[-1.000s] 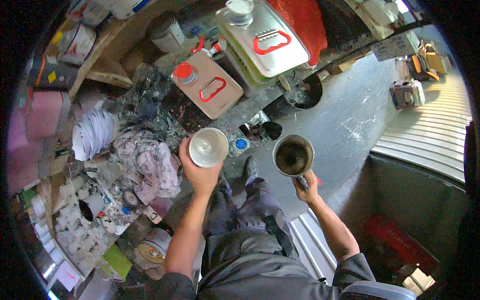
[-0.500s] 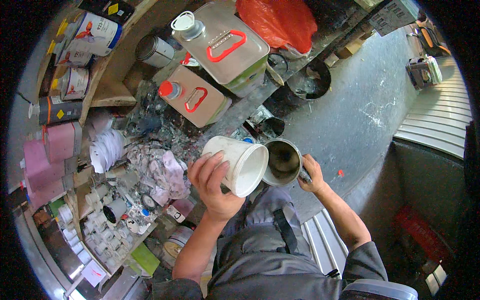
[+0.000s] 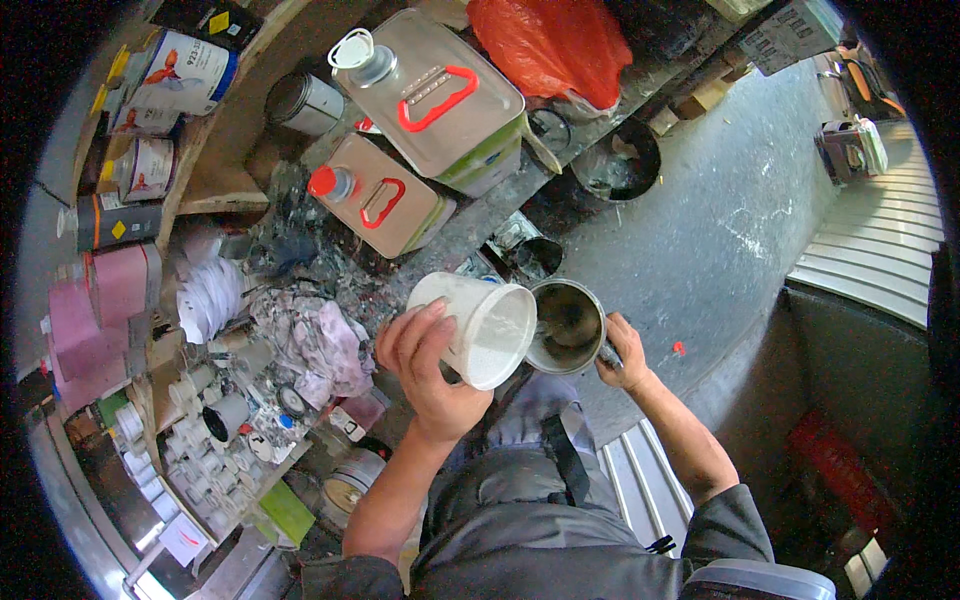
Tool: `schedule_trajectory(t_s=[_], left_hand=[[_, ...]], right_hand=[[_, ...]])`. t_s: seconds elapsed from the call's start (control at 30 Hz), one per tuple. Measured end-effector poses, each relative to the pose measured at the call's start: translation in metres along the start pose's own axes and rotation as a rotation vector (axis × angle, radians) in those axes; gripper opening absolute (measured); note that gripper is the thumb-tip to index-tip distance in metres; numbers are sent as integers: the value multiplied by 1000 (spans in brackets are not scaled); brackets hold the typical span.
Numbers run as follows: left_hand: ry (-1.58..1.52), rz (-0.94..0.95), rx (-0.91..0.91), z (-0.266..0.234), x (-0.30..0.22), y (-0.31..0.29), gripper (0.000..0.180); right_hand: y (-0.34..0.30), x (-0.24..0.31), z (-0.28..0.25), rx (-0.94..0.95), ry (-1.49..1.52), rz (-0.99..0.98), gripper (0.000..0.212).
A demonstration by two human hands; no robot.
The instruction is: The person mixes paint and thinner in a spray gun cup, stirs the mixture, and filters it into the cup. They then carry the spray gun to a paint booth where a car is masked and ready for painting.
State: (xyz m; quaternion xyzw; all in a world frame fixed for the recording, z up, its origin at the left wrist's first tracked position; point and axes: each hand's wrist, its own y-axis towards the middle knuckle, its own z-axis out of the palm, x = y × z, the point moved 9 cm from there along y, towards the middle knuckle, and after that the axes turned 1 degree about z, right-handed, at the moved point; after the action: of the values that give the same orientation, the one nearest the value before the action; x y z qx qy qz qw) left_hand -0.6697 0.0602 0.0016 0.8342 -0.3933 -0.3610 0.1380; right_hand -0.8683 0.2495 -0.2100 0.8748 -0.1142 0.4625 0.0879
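My left hand (image 3: 432, 380) is wrapped round a white plastic tub (image 3: 450, 310), held tilted so its mouth faces right. Its pale inside shows, with a wet-looking sheen near the lower wall. Close against the tub's rim is a round metal mug (image 3: 590, 345), gripped at its side handle by my right hand (image 3: 627, 357). The mug's inside is dark and stained; I cannot tell how much liquid is in it. Both vessels are in front of my body, past the bench edge.
On the bench stand a large metal can (image 3: 430, 105) and a smaller red-capped one (image 3: 375, 195). A red plastic bag (image 3: 550, 50) lies behind them. Crumpled rags (image 3: 320, 345) and several small white cups (image 3: 200, 460) are at left. A dark bucket (image 3: 620, 165) stands beyond the mug.
The view has shifted slightly, so the bench items appear a little further left. The tub's mouth has turned slightly; both hands keep their grip.
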Motion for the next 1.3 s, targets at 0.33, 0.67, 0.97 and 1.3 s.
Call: schedule_trajectory(t_s=[0.33,0.67,0.97,1.3], left_hand=[[-361,-608,-200,13,116,-71,93],[-38,-754,-348,18,253,-113,94],[-244,-864,-297,49,270,-122,110],[-319,-499,33,-131,188,-213,51]], right_hand=[[-7,-20,-3,-78,45,134,40],[-35,-68,-1,-135,142,578,54],[-27,12,-4,-258,85,533,46],[-52,43,10,-373,131,428,38]])
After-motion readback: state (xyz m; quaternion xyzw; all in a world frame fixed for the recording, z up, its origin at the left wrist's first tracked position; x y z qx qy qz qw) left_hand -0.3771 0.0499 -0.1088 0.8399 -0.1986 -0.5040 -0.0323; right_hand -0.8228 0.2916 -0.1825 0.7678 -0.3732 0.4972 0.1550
